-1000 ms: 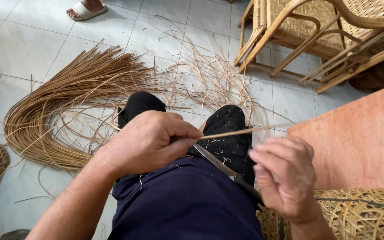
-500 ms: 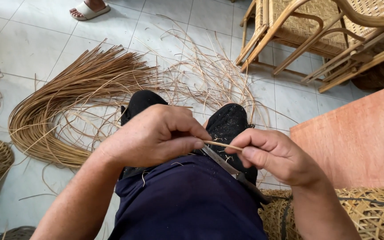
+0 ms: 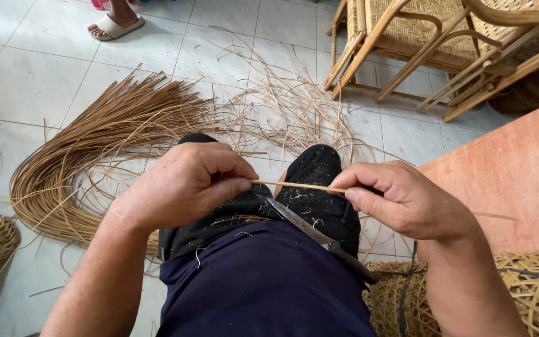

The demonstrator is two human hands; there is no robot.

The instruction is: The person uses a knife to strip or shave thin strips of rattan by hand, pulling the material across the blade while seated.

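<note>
The left hand point(image 3: 188, 187) and right hand point(image 3: 400, 200) each pinched an end of the thin tan cane strip point(image 3: 297, 185) over the lap, and pulling it slowly across the steady grey knife blade point(image 3: 297, 218) seemed best.

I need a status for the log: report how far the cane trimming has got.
Done: thin shavings litter the tiled floor. In hand: the left hand and right hand hold one cane strip over a knife blade. Left: a big cane bundle.
</note>
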